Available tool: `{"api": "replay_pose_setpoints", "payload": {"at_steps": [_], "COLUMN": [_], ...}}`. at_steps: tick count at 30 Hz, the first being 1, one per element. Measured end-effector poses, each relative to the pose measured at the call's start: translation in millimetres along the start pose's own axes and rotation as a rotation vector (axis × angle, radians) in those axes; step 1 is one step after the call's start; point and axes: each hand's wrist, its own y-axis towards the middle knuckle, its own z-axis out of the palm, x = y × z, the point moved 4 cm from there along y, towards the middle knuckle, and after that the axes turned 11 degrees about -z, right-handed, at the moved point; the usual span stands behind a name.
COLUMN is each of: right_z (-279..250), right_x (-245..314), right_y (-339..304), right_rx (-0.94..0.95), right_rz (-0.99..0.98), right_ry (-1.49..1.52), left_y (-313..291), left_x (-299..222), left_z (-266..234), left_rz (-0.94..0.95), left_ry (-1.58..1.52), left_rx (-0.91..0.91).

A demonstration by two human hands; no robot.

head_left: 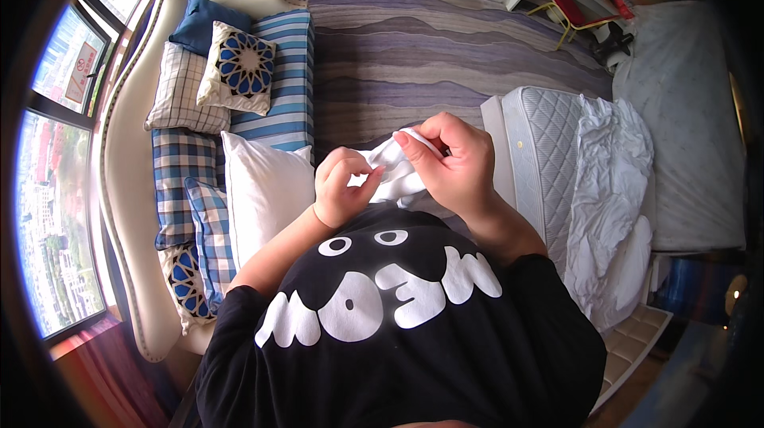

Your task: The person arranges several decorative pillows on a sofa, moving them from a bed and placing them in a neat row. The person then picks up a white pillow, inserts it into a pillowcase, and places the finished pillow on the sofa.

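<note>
A piece of white cloth (402,181) hangs bunched between my two hands, in front of my chest. My right hand (458,161) is closed, pinching the cloth's upper edge between thumb and fingers. On the other side, my left hand (344,183) has its fingers curled and its thumb tip against the cloth's left part. The lower part of the cloth drops behind my black shirt, so its full shape and kind are hidden.
To the left stands a cream sofa (127,189) with a white pillow (263,197), several patterned cushions (245,66) and a blue striped seat (285,54). On the right lies a quilted mattress (541,141) with a crumpled white sheet (609,189). Farther back is a red chair (569,10).
</note>
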Motion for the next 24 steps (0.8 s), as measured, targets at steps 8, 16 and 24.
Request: {"api": "replay_pose_setpoints", "payload": {"at_steps": [8,16,24], "right_z": [-1,-2,-6], "right_x": [2,4,2], "right_y": [0,-3,-7], "right_rx": [0.024,0.031,0.037], "right_rz": [-0.018,0.028,0.072], "right_ry": [-0.042,0.006,0.041], "left_y": [7,4,2], "left_x": [0,4,2], "left_z": [15,25,33], "left_rz": [-0.253,-0.325,-0.249], "left_ry": [-0.103,-0.085,-0.065], "left_rx": [-0.017,0.082,0.175]}}
